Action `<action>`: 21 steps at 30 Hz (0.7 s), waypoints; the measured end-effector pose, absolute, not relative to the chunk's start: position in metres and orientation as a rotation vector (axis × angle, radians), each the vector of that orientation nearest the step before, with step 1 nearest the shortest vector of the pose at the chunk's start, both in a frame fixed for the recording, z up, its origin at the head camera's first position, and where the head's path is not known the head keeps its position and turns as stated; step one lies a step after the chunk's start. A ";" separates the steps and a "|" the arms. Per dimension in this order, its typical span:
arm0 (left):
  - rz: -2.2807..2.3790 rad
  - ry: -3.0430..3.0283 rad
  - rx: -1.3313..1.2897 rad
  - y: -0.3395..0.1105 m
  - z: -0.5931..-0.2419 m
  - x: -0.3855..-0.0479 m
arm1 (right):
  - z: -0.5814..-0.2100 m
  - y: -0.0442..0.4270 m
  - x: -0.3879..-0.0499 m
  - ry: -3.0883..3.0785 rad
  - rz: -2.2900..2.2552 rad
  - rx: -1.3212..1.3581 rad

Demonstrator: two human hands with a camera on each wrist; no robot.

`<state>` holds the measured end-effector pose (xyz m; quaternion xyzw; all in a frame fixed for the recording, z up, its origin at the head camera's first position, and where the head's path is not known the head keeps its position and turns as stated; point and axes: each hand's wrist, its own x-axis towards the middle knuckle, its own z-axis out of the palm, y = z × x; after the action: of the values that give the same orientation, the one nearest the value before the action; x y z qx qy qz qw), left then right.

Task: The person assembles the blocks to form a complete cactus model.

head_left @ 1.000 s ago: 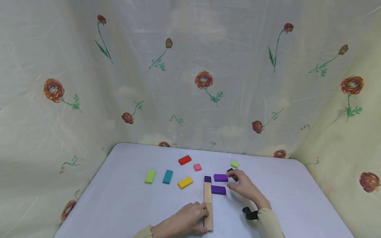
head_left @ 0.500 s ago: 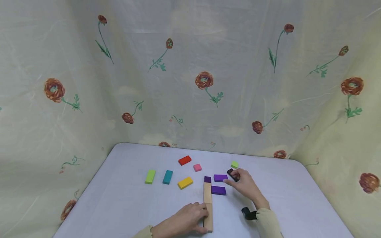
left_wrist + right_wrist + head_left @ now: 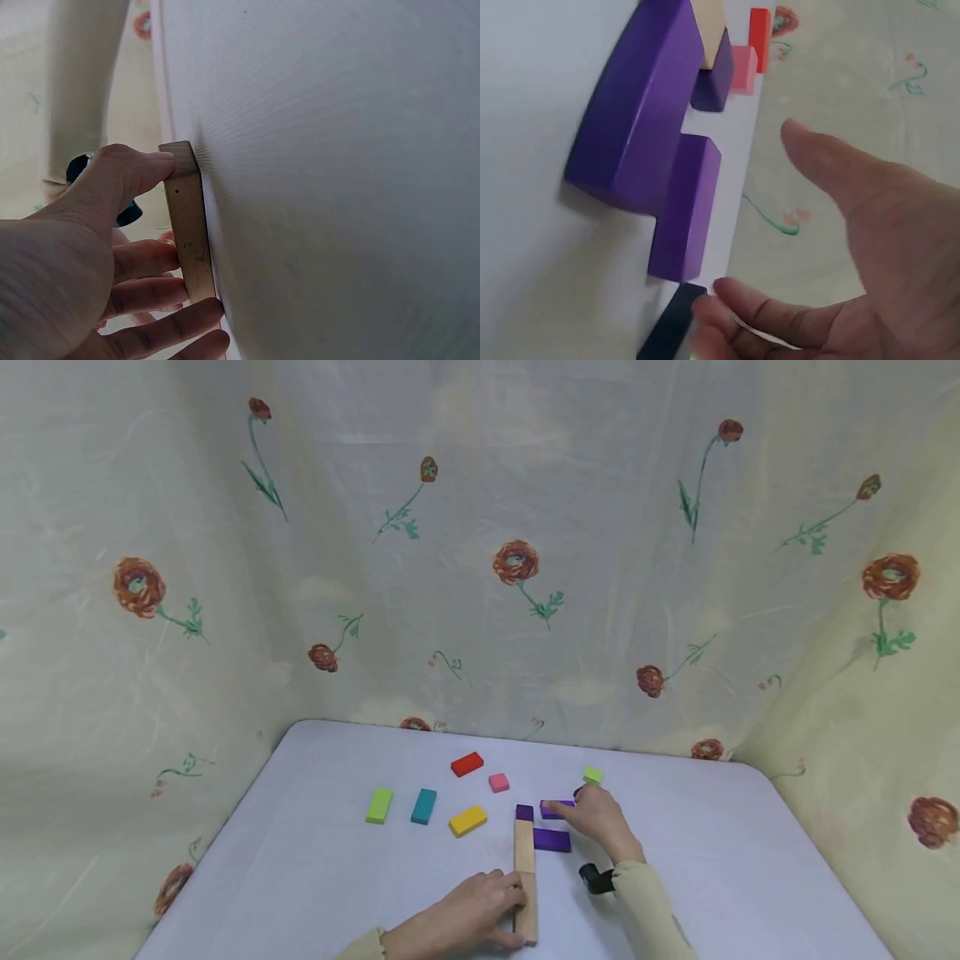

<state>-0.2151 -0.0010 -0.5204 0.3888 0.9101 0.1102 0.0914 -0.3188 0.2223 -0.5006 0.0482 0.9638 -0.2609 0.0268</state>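
My left hand (image 3: 480,906) holds the nearer of two plain wooden blocks (image 3: 528,920) laid end to end. In the left wrist view the thumb presses that block's end and the fingers lie along its side. A dark purple block (image 3: 524,812) touches the row's far end. Beside the row lies a purple block (image 3: 552,841). Beyond it is another purple block (image 3: 688,206), with my right hand (image 3: 598,820) above it, thumb and fingers spread. In the right wrist view its fingertips are close to a black block (image 3: 666,326); whether they touch cannot be told.
Loose on the white table (image 3: 300,877) lie lime (image 3: 379,806), teal (image 3: 423,807), yellow (image 3: 468,821), red (image 3: 467,764) and pink (image 3: 498,782) blocks. A small lime block (image 3: 592,774) lies behind my right hand. Flowered cloth (image 3: 450,568) hangs around the table.
My right hand has moved left over the farther purple block, and it now hides most of the black block. The left hand and the wooden row have stayed put.
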 end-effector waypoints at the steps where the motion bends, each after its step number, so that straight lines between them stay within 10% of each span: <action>1: 0.325 2.701 1.153 -0.001 -0.520 -0.215 | -0.501 0.220 -0.319 2.960 -0.796 0.172; 21: 0.350 2.697 1.211 -0.004 -0.522 -0.216 | -0.513 0.212 -0.330 2.958 -0.783 0.235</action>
<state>-0.2162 -0.0041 -0.5222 0.4055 0.9028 0.1172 0.0823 -0.3296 0.2124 -0.5132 0.0765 0.9632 -0.2550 0.0364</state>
